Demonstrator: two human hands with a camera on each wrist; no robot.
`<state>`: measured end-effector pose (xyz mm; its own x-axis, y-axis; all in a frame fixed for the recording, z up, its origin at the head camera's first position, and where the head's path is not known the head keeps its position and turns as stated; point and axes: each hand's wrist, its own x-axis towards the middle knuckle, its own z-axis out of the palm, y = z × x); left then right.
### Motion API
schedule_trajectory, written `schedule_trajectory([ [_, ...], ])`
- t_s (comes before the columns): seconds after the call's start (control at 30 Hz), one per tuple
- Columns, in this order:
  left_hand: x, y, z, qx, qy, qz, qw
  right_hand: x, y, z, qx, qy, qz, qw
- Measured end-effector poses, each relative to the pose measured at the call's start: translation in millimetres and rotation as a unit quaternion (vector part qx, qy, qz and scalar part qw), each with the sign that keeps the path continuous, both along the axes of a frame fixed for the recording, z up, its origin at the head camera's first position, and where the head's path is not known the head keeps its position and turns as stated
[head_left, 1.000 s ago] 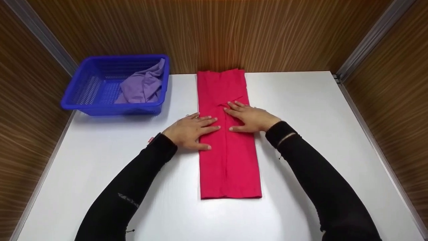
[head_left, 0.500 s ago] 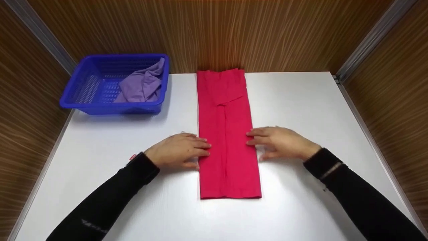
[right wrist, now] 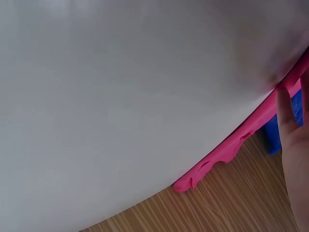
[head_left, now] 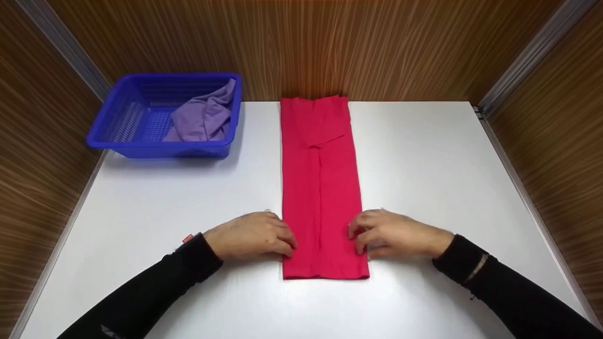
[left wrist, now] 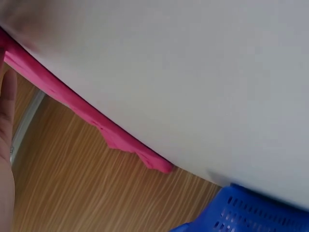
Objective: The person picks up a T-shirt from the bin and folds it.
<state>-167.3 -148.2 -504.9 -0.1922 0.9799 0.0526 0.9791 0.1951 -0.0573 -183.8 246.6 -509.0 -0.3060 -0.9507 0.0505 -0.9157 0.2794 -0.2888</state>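
Observation:
A long red folded cloth (head_left: 301,188) lies lengthwise on the white table, its side panels meeting at a middle seam and a loose flap near the far end. My left hand (head_left: 252,235) pinches its left edge near the close end, fingers bent over the fabric. Opposite it, my right hand (head_left: 393,234) pinches the right edge with curled fingers. In the left wrist view the edge of the red cloth (left wrist: 96,113) runs beside one finger (left wrist: 7,92). A fingertip meets the edge of the red cloth (right wrist: 231,140) in the right wrist view.
At the back left a blue perforated basket (head_left: 165,151) holds a crumpled purple cloth (head_left: 202,117). Wood-grain panels (head_left: 405,47) wall the white table (head_left: 447,188) at the back and both sides. The red cloth's far end reaches the back panel.
Both hands have come from the middle of the red cloth toward its near end and out to its side edges. Their flat fingers have curled. The cloth stays in place.

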Motion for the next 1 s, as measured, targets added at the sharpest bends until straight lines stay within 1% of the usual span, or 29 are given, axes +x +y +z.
schedule_trajectory([
  [0.07, 0.2, 1, -0.3, 0.007, -0.005, 0.000, 1.0000, -0.2, -2, 0.6, -0.007, -0.001, 0.005, 1.000],
  [0.13, -1.5, 0, 1.8, 0.028, -0.025, 0.005, 0.9993, -2.7, -3, 4.3, -0.013, -0.022, -0.001, 1.000],
  [0.2, -5.2, -1, 6.8, 0.060, -0.065, 0.017, 0.9959, -6.6, -3, 11.0, -0.032, -0.060, -0.016, 0.998],
  [0.23, -7.6, -1, 10.4, 0.081, -0.090, 0.024, 0.9924, -8.8, -3, 15.5, -0.041, -0.088, -0.030, 0.995],
  [0.3, -12.7, -3, 18.9, 0.125, -0.136, 0.038, 0.9822, -13.0, -3, 25.9, -0.065, -0.142, -0.061, 0.986],
  [0.37, -17.3, -4, 27.5, 0.160, -0.178, 0.056, 0.9692, -16.2, -3, 36.4, -0.094, -0.186, -0.091, 0.974],
  [0.43, -20.2, -5, 34.8, 0.187, -0.213, 0.071, 0.9564, -18.9, -3, 45.5, -0.121, -0.216, -0.107, 0.963],
  [0.5, -21.2, -6, 40.5, 0.205, -0.246, 0.083, 0.9436, -20.5, -3, 52.8, -0.146, -0.236, -0.110, 0.954],
  [0.6, -21.4, -4, 45.8, 0.223, -0.300, 0.104, 0.9216, -22.1, -5, 59.3, -0.174, -0.259, -0.104, 0.944],
  [0.63, -21.8, -2, 46.6, 0.229, -0.315, 0.112, 0.9142, -22.7, -5, 60.4, -0.182, -0.265, -0.106, 0.941],
  [0.7, -23.9, 0, 46.9, 0.247, -0.342, 0.133, 0.8968, -24.5, -7, 60.6, -0.199, -0.274, -0.117, 0.934],
  [0.77, -28.0, 3, 45.6, 0.273, -0.361, 0.160, 0.8772, -28.2, -10, 59.4, -0.215, -0.269, -0.150, 0.927],
  [0.83, -34.4, 5, 43.7, 0.306, -0.371, 0.195, 0.8548, -34.4, -13, 56.7, -0.230, -0.263, -0.198, 0.916],
  [0.9, -42.9, 8, 41.7, 0.341, -0.377, 0.232, 0.8290, -42.7, -17, 53.4, -0.245, -0.257, -0.252, 0.900],
  [1.0, -59.1, 14, 39.1, 0.378, -0.373, 0.291, 0.7960, -57.8, -23, 48.5, -0.264, -0.248, -0.322, 0.875],
])
